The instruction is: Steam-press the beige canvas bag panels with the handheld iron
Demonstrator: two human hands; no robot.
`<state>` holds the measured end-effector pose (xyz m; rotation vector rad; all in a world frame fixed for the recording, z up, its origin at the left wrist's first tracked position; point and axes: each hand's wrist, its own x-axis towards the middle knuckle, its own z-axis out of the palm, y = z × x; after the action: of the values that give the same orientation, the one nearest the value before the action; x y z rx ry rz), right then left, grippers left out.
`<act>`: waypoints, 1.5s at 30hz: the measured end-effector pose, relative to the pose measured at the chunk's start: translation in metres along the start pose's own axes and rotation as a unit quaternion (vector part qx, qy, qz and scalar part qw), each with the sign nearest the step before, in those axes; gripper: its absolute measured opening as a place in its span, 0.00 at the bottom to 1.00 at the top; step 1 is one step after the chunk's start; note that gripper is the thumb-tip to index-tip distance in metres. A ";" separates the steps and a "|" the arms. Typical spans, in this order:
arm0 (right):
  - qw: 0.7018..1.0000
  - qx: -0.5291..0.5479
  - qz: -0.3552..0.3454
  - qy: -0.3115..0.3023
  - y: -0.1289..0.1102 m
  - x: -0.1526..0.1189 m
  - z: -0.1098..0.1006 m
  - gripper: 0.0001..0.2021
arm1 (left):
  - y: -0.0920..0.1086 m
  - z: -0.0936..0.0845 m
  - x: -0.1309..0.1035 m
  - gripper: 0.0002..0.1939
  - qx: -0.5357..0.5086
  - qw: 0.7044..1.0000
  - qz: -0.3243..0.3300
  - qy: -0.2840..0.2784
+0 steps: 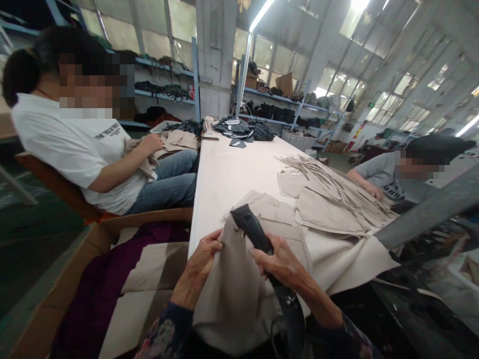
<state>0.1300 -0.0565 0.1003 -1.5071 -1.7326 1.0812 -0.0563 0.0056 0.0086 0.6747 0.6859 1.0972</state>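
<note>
two dark floral-print fabric sleeves (166, 329) nearest, bottom edge. going left to right: brown cardboard box (71, 279) beside the surface, dark purple cloth (93, 279) and flat beige cloth pieces (155, 267) inside. behind it, a seated person in a white t-shirt (67, 154), beige cloth in hand. left hand (202, 257): fingers pinched on the upper left edge of a plain beige cloth panel (235, 279). panel hangs between the hands at the near end of the long white surface (232, 169). right hand (280, 259): fingers wrapped round a long black square-tipped tool (258, 232), tip at the panel's top edge; can't tell if it touches. further right, beige pile of cut pieces and strips (333, 199), then a person in a grey t-shirt (381, 174).

handling, my read: panel light, limp, not fragile, likely creases; pinch by an edge, keep it taut. tool stiffer, probably light enough for one hand; hold mid-body, clear of the tip.

count: 1 held panel, 1 tool, 1 box, 2 other people. boxed beige pieces: several, overlapped. pile: too tangled to count.
</note>
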 end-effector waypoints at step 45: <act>0.981 0.057 0.172 0.068 0.088 -0.004 -0.067 0.13 | -0.081 0.007 0.053 0.24 0.791 0.489 0.362 -0.059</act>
<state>0.2308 -0.0450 0.0574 -1.8051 -1.3247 1.1931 0.0093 0.0295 -0.0580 2.8524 1.2735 0.8031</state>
